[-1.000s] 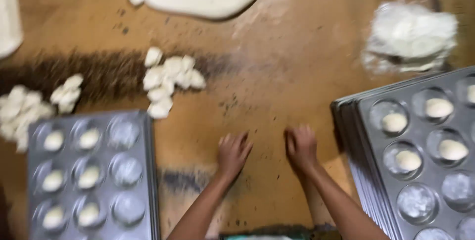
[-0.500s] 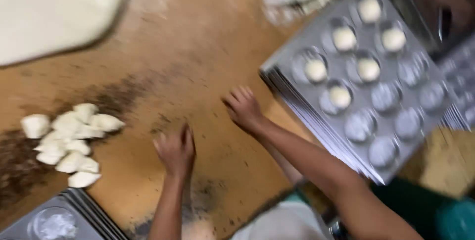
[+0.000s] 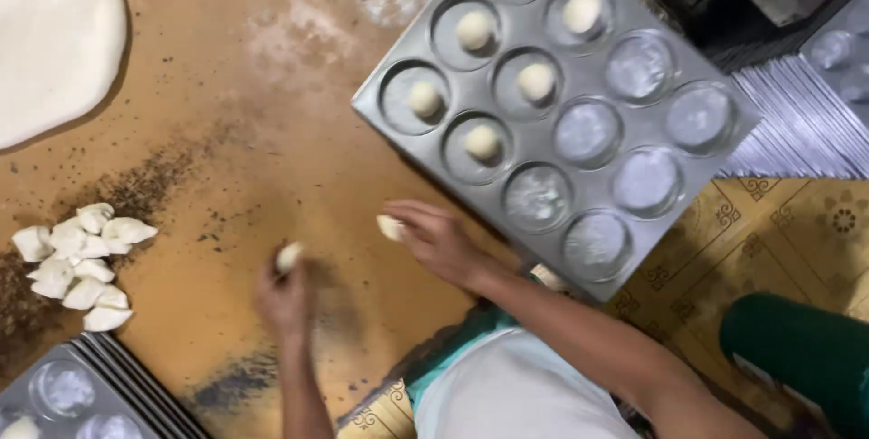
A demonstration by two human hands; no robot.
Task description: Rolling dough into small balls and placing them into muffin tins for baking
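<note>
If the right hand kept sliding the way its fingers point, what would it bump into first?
The right hand, with a small dough piece at its fingertips, points left across the brown table. That stretch looks bare; the first thing in line is probably the pile of cut dough pieces near the left edge, though the angle is uncertain.

There is one view only, from a camera worn on the person's head. It looks steeply down, almost straight onto the brown tabletop, and sits close above it, so the person's own forearms enter from the bottom edge. The frame is turned at a slant: the grey muffin tray lies diagonally across the upper right. The left hand and right hand sit low and central. Patterned floor shows at the right edge, beyond the tabletop's rim.
</note>
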